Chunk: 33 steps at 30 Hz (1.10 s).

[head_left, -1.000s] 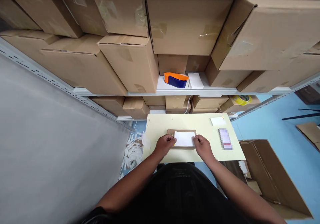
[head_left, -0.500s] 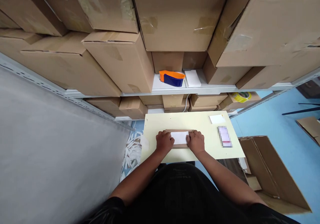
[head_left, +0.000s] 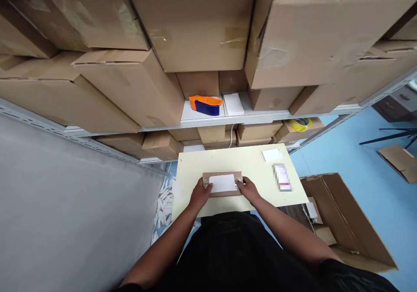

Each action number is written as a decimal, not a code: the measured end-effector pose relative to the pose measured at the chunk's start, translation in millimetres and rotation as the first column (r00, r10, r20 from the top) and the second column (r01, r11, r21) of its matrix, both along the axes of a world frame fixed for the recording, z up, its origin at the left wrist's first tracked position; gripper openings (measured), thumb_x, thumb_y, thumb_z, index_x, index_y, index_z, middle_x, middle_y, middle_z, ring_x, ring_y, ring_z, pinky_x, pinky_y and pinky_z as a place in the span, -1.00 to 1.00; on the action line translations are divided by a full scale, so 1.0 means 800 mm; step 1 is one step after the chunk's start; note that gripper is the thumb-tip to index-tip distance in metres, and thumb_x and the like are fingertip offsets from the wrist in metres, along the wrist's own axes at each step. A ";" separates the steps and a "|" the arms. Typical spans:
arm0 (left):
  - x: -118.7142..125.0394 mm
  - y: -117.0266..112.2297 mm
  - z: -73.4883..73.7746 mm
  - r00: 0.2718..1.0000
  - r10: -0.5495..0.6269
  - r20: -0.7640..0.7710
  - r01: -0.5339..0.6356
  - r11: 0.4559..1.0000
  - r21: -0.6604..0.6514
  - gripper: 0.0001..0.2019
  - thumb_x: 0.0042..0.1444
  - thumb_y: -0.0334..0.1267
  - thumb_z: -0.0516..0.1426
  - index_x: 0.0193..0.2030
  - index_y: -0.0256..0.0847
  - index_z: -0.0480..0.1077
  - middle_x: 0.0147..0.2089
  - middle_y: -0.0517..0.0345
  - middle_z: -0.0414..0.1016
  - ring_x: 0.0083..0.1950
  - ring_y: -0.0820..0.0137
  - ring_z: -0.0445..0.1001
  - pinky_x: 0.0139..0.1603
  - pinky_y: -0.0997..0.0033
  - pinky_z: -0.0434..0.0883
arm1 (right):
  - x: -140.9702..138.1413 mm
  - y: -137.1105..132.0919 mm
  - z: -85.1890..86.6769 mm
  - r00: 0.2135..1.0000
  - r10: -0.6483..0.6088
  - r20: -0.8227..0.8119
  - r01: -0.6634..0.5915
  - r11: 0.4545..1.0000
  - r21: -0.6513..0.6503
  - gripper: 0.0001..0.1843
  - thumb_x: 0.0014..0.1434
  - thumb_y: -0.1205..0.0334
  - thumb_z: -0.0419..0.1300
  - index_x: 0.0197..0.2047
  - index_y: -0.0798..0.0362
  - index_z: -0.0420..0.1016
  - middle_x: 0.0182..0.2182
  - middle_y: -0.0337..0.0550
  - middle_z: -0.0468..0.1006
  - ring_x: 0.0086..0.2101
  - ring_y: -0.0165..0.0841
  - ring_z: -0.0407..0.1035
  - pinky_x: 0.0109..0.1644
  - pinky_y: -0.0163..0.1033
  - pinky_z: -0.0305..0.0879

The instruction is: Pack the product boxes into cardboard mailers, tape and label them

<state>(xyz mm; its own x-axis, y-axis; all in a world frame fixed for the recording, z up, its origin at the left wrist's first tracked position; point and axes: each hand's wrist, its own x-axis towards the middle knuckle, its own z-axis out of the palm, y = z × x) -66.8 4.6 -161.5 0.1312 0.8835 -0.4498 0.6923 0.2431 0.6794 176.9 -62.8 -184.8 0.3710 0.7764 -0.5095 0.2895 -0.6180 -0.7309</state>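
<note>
A flat brown cardboard parcel (head_left: 223,191) with a white label (head_left: 222,183) on top lies on the pale yellow table (head_left: 228,161). My left hand (head_left: 201,191) grips the parcel's left end, fingers curled over its edge. At the parcel's right end my right hand (head_left: 247,187) holds on, fingers bent over the edge. Both forearms reach in from below.
A white slip (head_left: 272,154) and a small stack of labels (head_left: 282,177) lie on the table's right side. Shelves behind hold many cardboard boxes, an orange-and-blue tape dispenser (head_left: 206,104), a white box (head_left: 233,104) and a yellow tape roll (head_left: 298,124). An open carton (head_left: 345,220) stands right; white scraps (head_left: 163,203) litter the floor left.
Both hands slid outward from over the label to the parcel's two ends, uncovering the label. The head camera shifted, so the scene sits further left.
</note>
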 end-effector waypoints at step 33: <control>0.368 0.041 0.168 0.670 -0.540 0.509 0.465 0.840 0.279 -0.51 0.38 0.04 0.01 0.35 -0.08 0.32 0.30 0.06 0.50 0.31 0.18 0.45 0.28 0.24 0.37 | 0.267 -0.159 0.182 0.677 -0.706 -0.206 0.696 0.524 0.491 -0.18 0.27 -0.49 -0.09 -0.04 -0.01 0.69 -0.13 -0.04 0.71 -0.13 -0.09 0.55 -0.05 -0.10 0.41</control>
